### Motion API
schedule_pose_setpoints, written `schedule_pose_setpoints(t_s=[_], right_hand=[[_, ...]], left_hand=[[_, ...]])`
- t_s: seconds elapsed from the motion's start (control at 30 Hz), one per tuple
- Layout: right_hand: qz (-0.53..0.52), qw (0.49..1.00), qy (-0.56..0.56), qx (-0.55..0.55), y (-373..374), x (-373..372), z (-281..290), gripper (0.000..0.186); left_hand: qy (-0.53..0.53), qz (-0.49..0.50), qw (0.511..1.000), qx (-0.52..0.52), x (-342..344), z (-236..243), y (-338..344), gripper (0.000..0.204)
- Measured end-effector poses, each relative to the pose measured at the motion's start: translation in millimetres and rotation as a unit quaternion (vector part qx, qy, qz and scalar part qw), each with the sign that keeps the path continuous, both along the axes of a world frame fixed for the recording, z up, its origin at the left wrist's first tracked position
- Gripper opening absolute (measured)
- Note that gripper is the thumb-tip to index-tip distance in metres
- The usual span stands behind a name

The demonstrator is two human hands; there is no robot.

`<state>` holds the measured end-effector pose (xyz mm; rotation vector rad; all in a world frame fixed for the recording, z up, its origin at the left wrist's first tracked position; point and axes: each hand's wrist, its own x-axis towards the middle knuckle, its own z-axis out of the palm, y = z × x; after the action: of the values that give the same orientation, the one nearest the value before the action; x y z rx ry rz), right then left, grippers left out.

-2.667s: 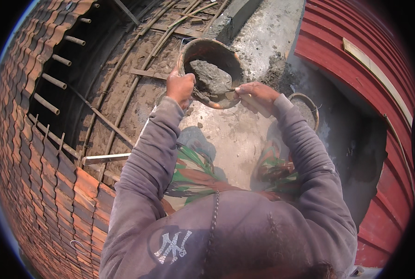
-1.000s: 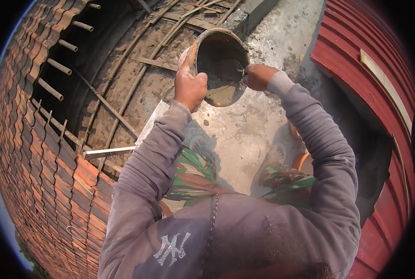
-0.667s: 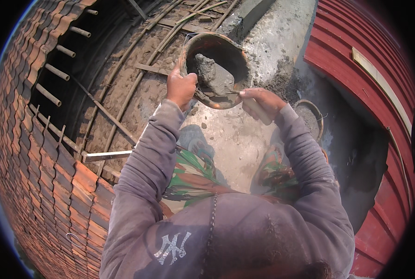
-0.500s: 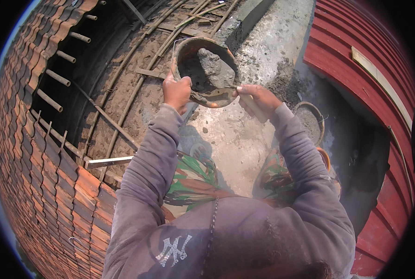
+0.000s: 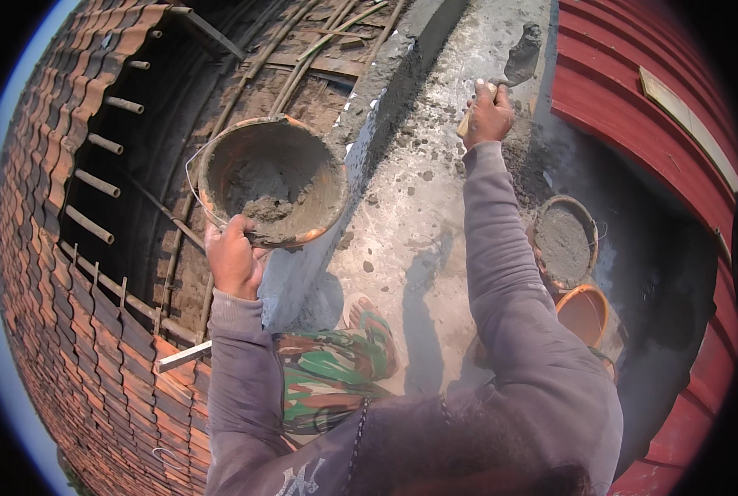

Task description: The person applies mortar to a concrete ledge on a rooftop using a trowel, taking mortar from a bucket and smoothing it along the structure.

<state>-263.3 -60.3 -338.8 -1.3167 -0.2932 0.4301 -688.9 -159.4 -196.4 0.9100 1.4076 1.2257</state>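
My left hand point(image 5: 235, 258) grips the near rim of an orange bucket point(image 5: 323, 178), tilted so its inside shows. Wet grey mortar point(image 5: 261, 186) coats its wall and lies in its bottom. My right hand point(image 5: 490, 114) is closed round the pale handle of a trowel point(image 5: 521, 56), stretched out ahead to the right. Grey mortar smears cover the blade. The trowel is over the concrete slab, apart from the bucket; whether the blade touches the slab I cannot tell.
A raised concrete edge point(image 5: 375, 99) runs beside the splattered slab point(image 5: 385, 223). Right of me stand a mortar-filled bucket point(image 5: 565, 244) and an orange bucket point(image 5: 582, 316). Red metal roofing point(image 5: 617, 74) lies right, clay roof tiles point(image 5: 96, 331) left, with a dark gap showing pole ends point(image 5: 104, 143).
The bucket has moved left and nearer with my left hand. My right hand has carried the trowel out of the bucket, forward and right; the mortar lump on its blade is gone.
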Motion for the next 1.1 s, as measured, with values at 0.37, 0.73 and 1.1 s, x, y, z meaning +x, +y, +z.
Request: schedule_pose_setpoints(t_s=[0.37,0.73,1.1], right_hand=[[0.267,0.952,-0.104,-0.105,-6,-88,-32,0.065],[0.447,0.565,-0.626,-0.297,-169,-96,151,0.035],[0.343,0.585,-0.645,-0.352,-204,-127,193,0.03]], left_hand=[[0.023,-0.044,0.999,0.021,16,4,-6,0.04],[0.05,-0.154,0.976,0.148,58,-2,-26,0.065],[-0.013,-0.251,0.955,0.157,62,15,-43,0.065]])
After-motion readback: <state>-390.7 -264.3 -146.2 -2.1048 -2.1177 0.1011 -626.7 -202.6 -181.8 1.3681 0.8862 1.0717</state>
